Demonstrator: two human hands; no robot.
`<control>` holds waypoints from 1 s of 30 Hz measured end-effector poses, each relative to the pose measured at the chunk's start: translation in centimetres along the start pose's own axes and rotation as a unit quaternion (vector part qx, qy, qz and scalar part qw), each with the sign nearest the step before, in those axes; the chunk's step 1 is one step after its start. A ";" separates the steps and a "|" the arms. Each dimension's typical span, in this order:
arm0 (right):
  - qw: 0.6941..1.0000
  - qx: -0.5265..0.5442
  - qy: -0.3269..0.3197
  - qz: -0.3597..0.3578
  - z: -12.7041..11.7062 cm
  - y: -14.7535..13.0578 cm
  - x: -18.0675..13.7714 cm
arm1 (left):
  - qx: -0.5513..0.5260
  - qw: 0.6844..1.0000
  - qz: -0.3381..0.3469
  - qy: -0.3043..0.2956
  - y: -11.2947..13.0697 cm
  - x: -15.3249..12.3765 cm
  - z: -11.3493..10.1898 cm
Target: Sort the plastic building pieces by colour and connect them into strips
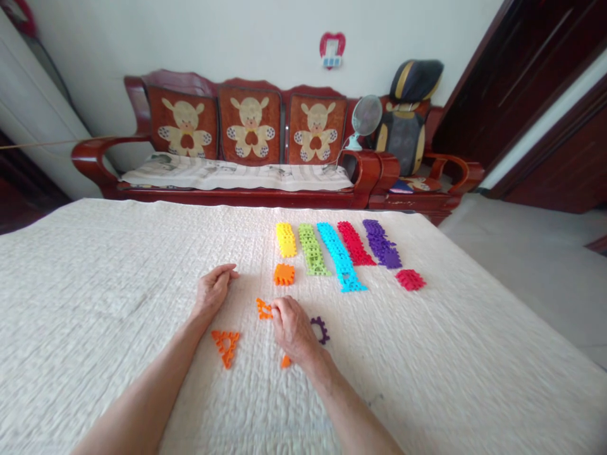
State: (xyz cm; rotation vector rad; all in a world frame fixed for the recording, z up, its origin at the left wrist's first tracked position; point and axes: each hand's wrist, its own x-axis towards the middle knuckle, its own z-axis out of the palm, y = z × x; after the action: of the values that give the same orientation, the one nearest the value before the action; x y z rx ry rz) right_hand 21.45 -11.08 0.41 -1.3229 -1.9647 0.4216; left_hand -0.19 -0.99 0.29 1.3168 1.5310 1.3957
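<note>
We find the left hand (215,291) resting on the quilt (95,303). It is loosely curled, with thumb and fingers drawn together, and nothing shows in it. Just nearer to us and a little right lies an orange triangle (226,345), apart from both hands. Its flat side faces away and its tip points back toward the person, so its length runs far to near.

Between the hands sits the orange piece (263,308), flat on the quilt. The right hand (291,328) is the nearer one, its fingertips pinched on the piece's right edge. The piece reaches leftward from those fingers toward the left hand and seems to lie crosswise, though it is too small for us to be sure of its axis.

An orange bit (285,361) peeks out beside the right wrist. Beyond the hand stands an orange stack (284,274), and a purple ring (321,330) lies just right of the knuckles.

Farther off, the yellow (286,239), green (313,249), blue (339,256), red (355,243) and purple (382,243) rows run away from us.
</note>
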 end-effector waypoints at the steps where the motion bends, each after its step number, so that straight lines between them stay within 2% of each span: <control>1: 1.000 0.001 0.001 0.002 -0.1 0.1 0.0 | -0.002 1.000 0.001 -0.001 0.1 0.0 0.0; 12: 0.999 -0.026 -0.022 0.030 -1.0 -0.1 0.3 | 0.002 1.000 0.009 -0.004 -0.1 0.0 0.2; 18: 0.999 -0.011 -0.048 0.003 -1.5 -0.4 0.1 | 0.001 1.000 0.004 -0.003 -0.2 0.0 0.1; 22: 0.997 -0.026 -0.067 0.011 -1.6 -0.5 0.1 | 0.001 1.000 -0.004 -0.006 0.0 0.0 0.0; 30: 0.998 -0.027 -0.053 0.007 -1.5 -0.3 0.2 | 0.001 1.000 0.000 -0.001 -0.2 0.1 0.0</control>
State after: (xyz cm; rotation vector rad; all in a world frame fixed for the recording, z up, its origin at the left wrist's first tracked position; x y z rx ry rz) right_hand 22.24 -11.19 1.67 -1.3730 -2.0688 0.4566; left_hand -0.22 -0.92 0.12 1.3180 1.5313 1.3924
